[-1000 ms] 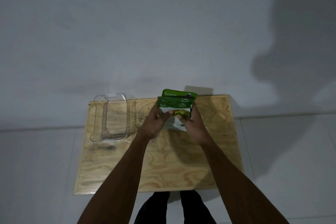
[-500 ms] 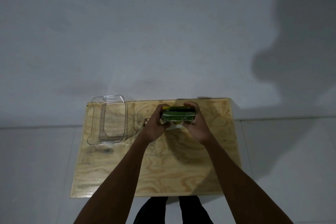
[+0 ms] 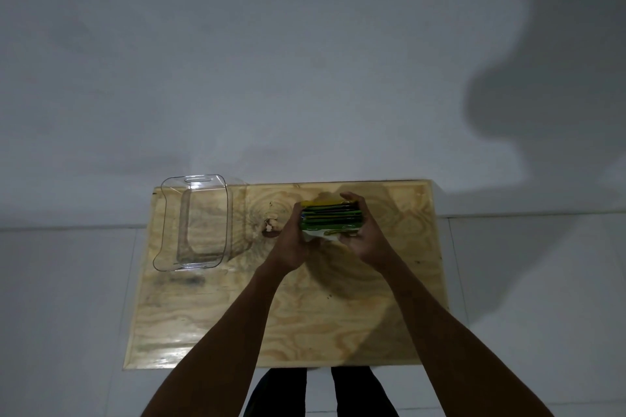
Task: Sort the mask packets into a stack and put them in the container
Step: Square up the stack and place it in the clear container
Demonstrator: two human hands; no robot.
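Both hands close on one bundle: the left hand [image 3: 294,242] presses its grip against the left edge of the stack of mask packets [image 3: 330,218], and the right hand [image 3: 364,237] clamps the right edge, fingers curled over the far corner. Between the two grips the packets stand bunched on edge, green faces layered one behind another, a yellow edge at the back and a pale white-and-green face nearest the person. Whether the bottom of the stack touches the worktop [image 3: 305,315] or is held just above it is hard to tell, since the palms cover its lower edge.

To the left of the grips, well apart from them, the clear plastic container [image 3: 193,223] rests on the plywood worktop near its far left corner, open side up and with nothing inside. Between the container and the left hand lies a dark knot [image 3: 271,227] in the wood; nothing else lies in that gap. Both bare forearms reach in from the near edge. Below that edge, dark trouser legs [image 3: 281,393] stand on a pale tiled floor [image 3: 67,315]. Behind the worktop rises a plain grey wall [image 3: 271,61], with a large shadow [image 3: 542,112] cast up and to the right of the grips.
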